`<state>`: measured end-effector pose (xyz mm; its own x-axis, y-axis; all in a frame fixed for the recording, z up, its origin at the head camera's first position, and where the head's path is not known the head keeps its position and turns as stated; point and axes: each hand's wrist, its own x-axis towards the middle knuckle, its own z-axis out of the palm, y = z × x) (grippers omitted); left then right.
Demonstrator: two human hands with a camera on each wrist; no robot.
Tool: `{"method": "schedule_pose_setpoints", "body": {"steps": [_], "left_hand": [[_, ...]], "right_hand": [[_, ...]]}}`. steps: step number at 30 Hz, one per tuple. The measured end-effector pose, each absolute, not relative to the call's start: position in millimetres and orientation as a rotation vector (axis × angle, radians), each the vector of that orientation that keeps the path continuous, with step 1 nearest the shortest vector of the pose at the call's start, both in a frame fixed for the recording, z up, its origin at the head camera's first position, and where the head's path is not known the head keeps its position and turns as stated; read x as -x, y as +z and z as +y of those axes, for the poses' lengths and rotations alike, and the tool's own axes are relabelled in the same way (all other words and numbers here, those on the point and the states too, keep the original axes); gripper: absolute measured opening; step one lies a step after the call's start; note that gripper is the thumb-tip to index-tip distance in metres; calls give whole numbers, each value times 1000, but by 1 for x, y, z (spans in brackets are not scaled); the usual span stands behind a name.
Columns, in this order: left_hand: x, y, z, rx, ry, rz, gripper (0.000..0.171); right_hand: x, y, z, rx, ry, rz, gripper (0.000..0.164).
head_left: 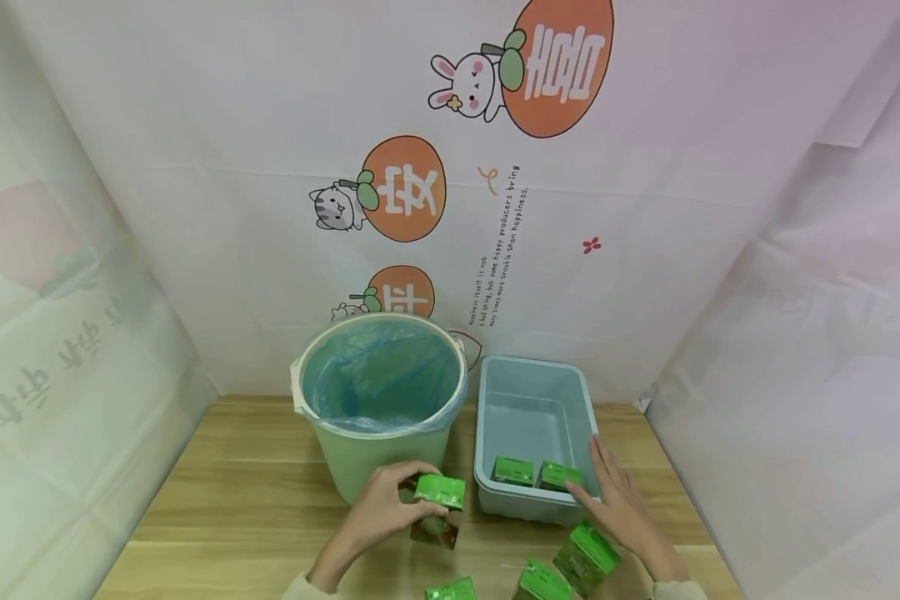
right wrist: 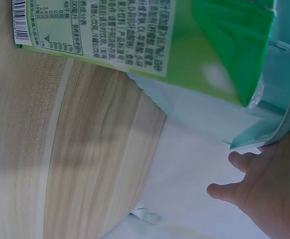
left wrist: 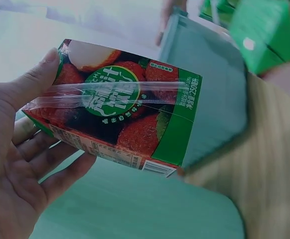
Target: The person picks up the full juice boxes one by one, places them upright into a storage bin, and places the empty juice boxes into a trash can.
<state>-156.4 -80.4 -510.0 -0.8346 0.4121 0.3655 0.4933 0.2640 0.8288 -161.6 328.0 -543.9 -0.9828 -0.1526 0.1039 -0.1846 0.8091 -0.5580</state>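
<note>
My left hand (head_left: 381,502) grips a green-topped lychee juice box (head_left: 438,510), thumb on one side and fingers on the other. In the left wrist view, a clear-wrapped straw runs along the face of this juice box (left wrist: 130,107). The box is in front of the bucket and left of the light blue plastic bin (head_left: 534,367). My right hand (head_left: 621,507) rests with extended fingers at the bin's near right rim. Two green-topped boxes (head_left: 513,471) sit inside the bin along its near wall. Under the right forearm stands another juice box (head_left: 587,558).
A pale green bucket (head_left: 375,458) lined with a blue plastic bag stands left of the bin. Two more juice boxes (head_left: 542,582) are partly cut off at the bottom edge. Printed white cloth (head_left: 540,283) hangs behind the wooden table (head_left: 232,500) and along both sides.
</note>
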Motion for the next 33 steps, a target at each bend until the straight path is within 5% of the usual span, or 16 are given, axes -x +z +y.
{"method": "schedule_pose_setpoints", "body": {"steps": [13, 33], "left_hand": [[171, -454, -43, 892, -1571, -2437, 37], [183, -428, 16, 873, -1499, -2419, 42]], "right_hand": [[162, -543, 329, -253, 922, -2942, 96], [160, -542, 327, -288, 896, -2918, 95]]}}
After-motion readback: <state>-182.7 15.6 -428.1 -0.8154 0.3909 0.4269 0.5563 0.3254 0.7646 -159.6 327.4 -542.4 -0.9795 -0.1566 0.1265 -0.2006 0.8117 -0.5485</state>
